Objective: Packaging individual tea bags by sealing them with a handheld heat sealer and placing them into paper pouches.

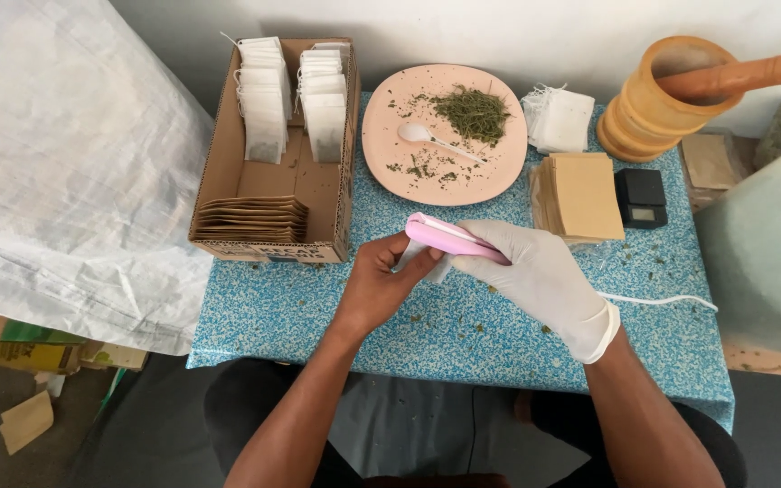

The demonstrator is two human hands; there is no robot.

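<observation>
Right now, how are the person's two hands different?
The right hand wears a white glove, while the left hand is bare. The right hand grips the pink sealer from the side, with a white cord running off behind it; the left hand pinches a small white bag at the sealer's jaws. Both meet over the blue speckled table, in front of the pink plate of dried green herbs.
</observation>
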